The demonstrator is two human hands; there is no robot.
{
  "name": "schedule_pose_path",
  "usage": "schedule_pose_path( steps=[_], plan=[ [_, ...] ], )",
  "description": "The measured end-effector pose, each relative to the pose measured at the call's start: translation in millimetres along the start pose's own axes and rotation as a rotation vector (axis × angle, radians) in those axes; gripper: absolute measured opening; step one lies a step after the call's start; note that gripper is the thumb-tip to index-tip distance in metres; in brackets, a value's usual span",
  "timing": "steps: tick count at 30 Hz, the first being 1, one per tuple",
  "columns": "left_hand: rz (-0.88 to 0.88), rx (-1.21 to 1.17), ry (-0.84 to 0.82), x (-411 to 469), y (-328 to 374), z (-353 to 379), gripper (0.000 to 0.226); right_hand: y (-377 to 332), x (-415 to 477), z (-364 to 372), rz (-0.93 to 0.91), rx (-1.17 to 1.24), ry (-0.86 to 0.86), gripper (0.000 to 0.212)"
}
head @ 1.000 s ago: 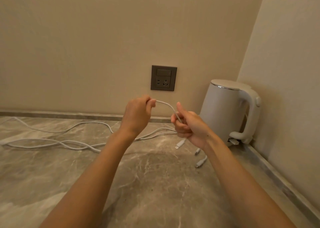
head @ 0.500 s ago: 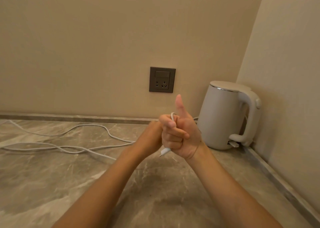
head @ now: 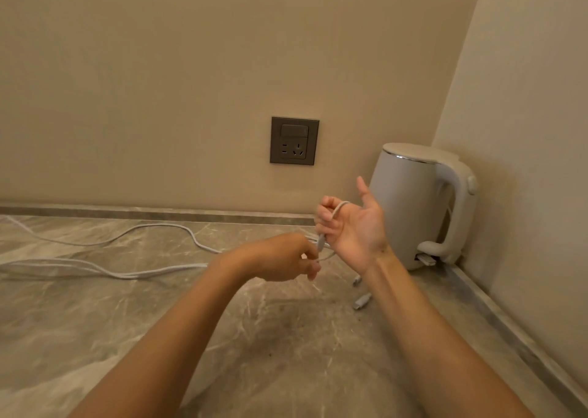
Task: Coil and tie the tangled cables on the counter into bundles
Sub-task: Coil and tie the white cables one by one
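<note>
Several white cables trail in loose tangles over the marble counter on the left. One white cable loops over the curled fingers of my right hand, which is turned palm up with the thumb raised; its plug end hangs just below those fingers. My left hand sits lower and to the left, pinching the same cable between thumb and fingertips. Two loose plug ends lie on the counter under my right forearm.
A white electric kettle stands in the back right corner against both walls. A dark wall socket is set in the back wall above the counter. A raised stone lip runs along the wall edges.
My right hand has turned palm up and opened its thumb outward, with the cable now looped over its fingers. My left hand has dropped lower and drawn left, still pinching the cable.
</note>
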State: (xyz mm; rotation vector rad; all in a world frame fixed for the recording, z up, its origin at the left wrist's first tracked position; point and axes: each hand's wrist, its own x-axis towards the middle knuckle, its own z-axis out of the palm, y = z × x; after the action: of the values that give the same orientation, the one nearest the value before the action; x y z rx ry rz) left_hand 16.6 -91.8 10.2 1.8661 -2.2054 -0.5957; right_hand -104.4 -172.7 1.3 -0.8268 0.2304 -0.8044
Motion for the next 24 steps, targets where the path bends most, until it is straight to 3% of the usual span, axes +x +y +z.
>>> schedule_pose_path(
  steps=[9, 14, 17, 24],
  plan=[
    [-0.040, -0.056, 0.201, -21.6, -18.8, -29.6, 0.030, 15.1, 4.4, 0.4, 0.130, -0.818, 0.083, 0.071],
    [-0.020, -0.167, 0.300, -28.1, -22.0, -39.3, 0.027, 21.1, 3.5, 7.5, 0.250, -1.052, 0.020, 0.082],
    [-0.002, -0.157, 0.465, -25.3, -23.1, -40.6, 0.025, 20.0, 2.3, 11.2, 0.308, -0.968, -0.083, 0.081],
    [0.034, -0.208, 0.719, -16.2, -24.5, -30.0, 0.025, 13.9, -2.0, 22.3, 0.470, -0.349, -0.435, 0.073]
  ],
)
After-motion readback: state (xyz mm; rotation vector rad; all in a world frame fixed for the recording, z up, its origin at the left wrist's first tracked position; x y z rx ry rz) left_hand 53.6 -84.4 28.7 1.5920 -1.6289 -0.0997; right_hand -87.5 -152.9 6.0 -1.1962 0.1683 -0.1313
